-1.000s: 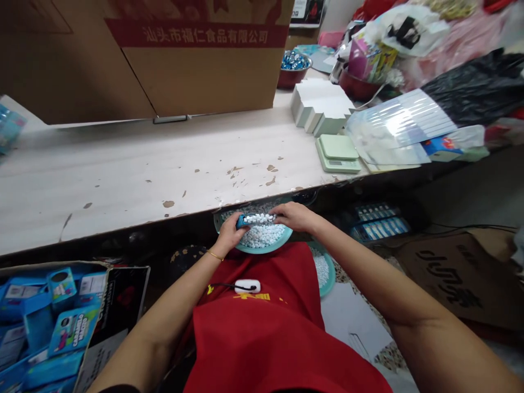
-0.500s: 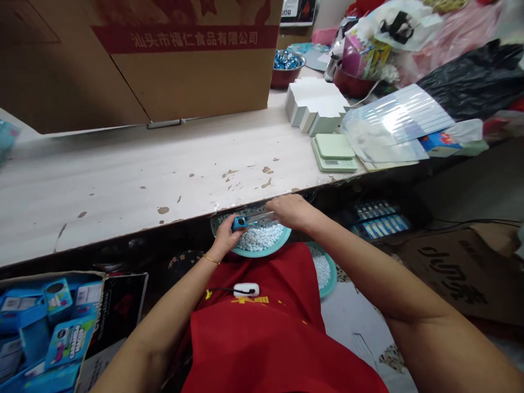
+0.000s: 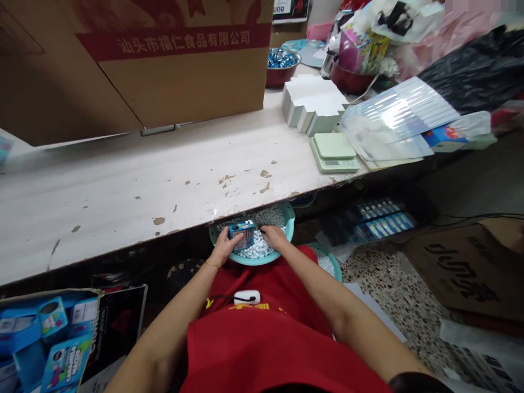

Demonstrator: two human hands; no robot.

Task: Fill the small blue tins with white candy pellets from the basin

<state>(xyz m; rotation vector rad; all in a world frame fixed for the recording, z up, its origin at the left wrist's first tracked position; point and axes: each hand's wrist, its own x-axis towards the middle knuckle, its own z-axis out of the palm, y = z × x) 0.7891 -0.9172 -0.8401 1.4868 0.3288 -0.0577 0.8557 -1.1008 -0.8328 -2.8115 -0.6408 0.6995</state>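
Note:
My left hand [image 3: 222, 246] is closed around a small blue printed box [image 3: 242, 236] with a dark round mark on its end. White pellets show at the box's upper right edge. The box is held tilted over a turquoise basin [image 3: 290, 222] of small white pellets [image 3: 262, 248]. Just right of the box, my right hand [image 3: 273, 237] is low over the pellets with its fingers drawn together. Whatever is in those fingertips is too small and partly hidden to make out.
A worn white table [image 3: 196, 174] overhangs the basin's far side. On it are a large cardboard carton [image 3: 184, 82], a green scale [image 3: 334, 153] and stacked white card [image 3: 313, 101]. A second basin [image 3: 336, 267] stands at right; a carton of blue boxes [image 3: 53, 338] at lower left.
The clear thin item between my right hand and the box no longer shows. My right hand has come down to the pellets. The box has turned, showing its broad face, with pellets at its edge.

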